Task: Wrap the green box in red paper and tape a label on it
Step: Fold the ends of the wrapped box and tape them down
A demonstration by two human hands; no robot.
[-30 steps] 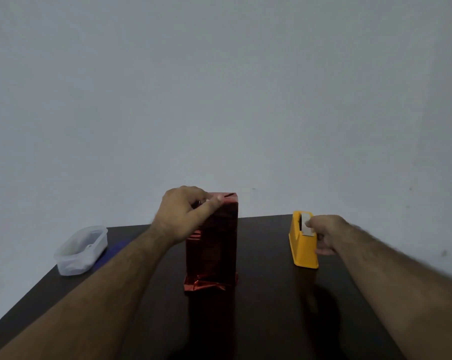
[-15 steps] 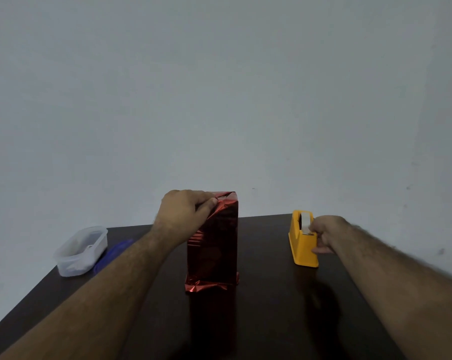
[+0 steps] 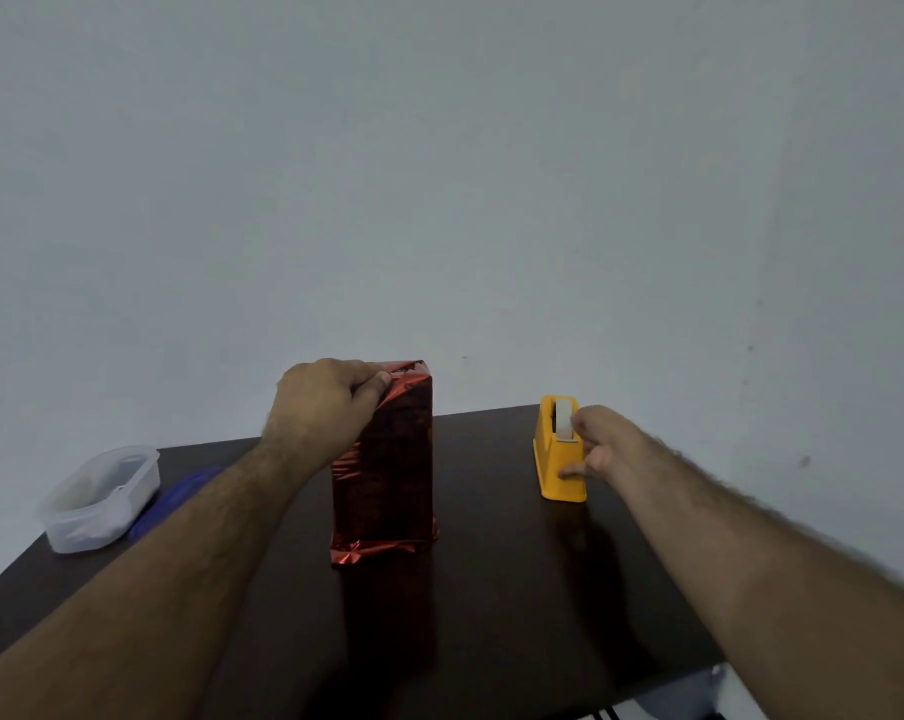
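Red foil paper [image 3: 387, 459] covers the tall box, which stands upright near the middle of the dark bench [image 3: 517, 589], its loose lower edge crumpled where it meets the surface. The left hand [image 3: 325, 407] rests at the box's top left corner, its grip curled round the folded paper there. To the right, well apart, the right hand [image 3: 603, 441] is at the yellow tape dispenser [image 3: 556, 459], fingers pinching the tape end on top, thumb against its side. A clear plastic tub [image 3: 101, 498] sits far left beside something blue [image 3: 179, 493].
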